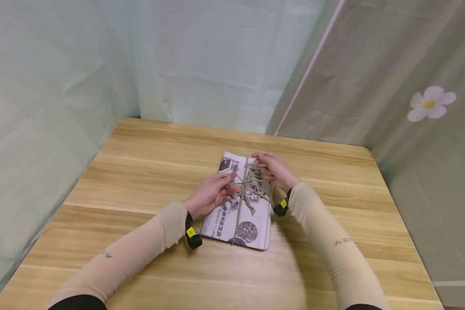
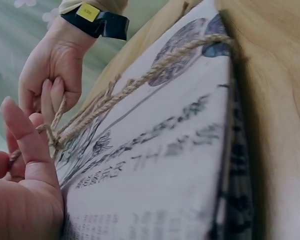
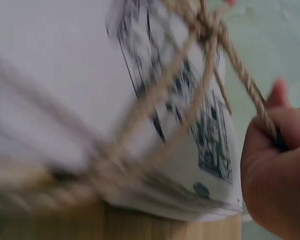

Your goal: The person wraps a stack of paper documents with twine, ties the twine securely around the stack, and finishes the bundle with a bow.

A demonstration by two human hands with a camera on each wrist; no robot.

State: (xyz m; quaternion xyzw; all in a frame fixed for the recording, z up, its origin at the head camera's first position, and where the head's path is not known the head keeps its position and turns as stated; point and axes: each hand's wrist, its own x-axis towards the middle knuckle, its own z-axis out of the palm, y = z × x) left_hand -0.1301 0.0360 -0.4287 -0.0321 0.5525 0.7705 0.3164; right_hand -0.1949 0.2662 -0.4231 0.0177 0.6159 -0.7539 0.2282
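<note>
A folded newspaper bundle (image 1: pixel 226 226) lies on the wooden table, bound lengthwise and crosswise with brown twine (image 1: pixel 240 211). The strands meet in a knot (image 1: pixel 248 183) with loops and frayed ends on the bundle's upper part. From the left, my left hand (image 1: pixel 213 193) pinches a piece of the twine between thumb and fingers beside the knot; its index finger stands out straight in the left wrist view. My right hand (image 1: pixel 275 170), at the bundle's upper right, grips another strand (image 3: pixel 247 82), pulled taut from the knot in the right wrist view.
The wooden table (image 1: pixel 147 168) runs out on all sides of the bundle. Pale curtains (image 1: pixel 217 64) hang behind its back edge and along the left, and a grey curtain (image 1: pixel 372 86) with white flowers hangs at the right.
</note>
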